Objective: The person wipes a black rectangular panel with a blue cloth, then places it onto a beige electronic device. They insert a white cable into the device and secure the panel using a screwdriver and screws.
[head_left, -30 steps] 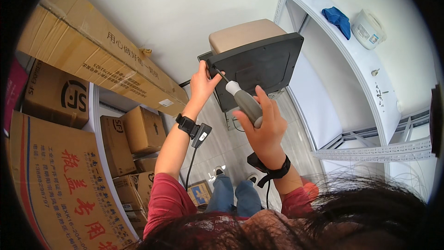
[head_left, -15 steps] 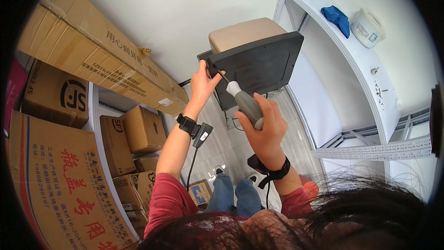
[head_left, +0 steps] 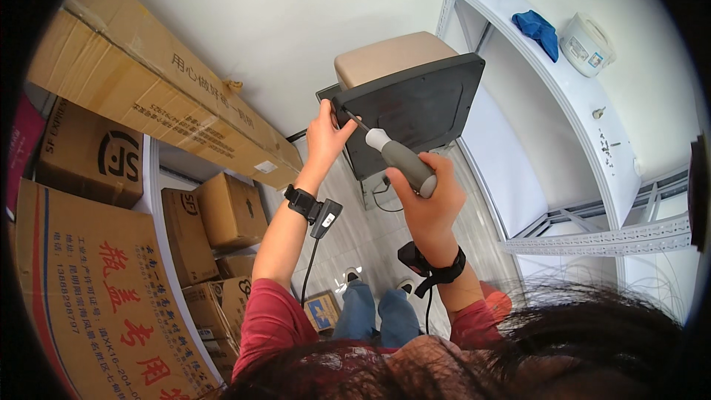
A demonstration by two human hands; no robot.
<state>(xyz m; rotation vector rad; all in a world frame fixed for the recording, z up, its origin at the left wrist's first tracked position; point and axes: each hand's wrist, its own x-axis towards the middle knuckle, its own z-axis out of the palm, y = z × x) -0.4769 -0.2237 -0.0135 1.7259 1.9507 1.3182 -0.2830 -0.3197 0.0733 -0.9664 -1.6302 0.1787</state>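
In my right hand [head_left: 437, 196] is a screwdriver [head_left: 404, 163] with a grey handle and a pale collar, my fingers wrapped around the handle. Its dark shaft slants up and left, the tip at the left corner of a black panel [head_left: 415, 115]. That panel stands tilted, facing me, on the front of a beige, rounded body [head_left: 396, 55]. My left hand [head_left: 326, 137] grips the panel's left corner, thumb beside the screwdriver shaft and fingers at the edge. The fastener under the tip is too small to make out.
Cardboard boxes [head_left: 89, 281] fill a shelf on the left, with a long carton [head_left: 170, 81] above. White shelving [head_left: 585, 118] curves along the right, bearing a blue cloth [head_left: 537, 30] and a white appliance [head_left: 587, 44]. A black cable [head_left: 385, 204] hangs below the panel.
My right hand and the screwdriver handle have shifted slightly right, the tip staying at the panel's corner. My left hand keeps nearly the same place.
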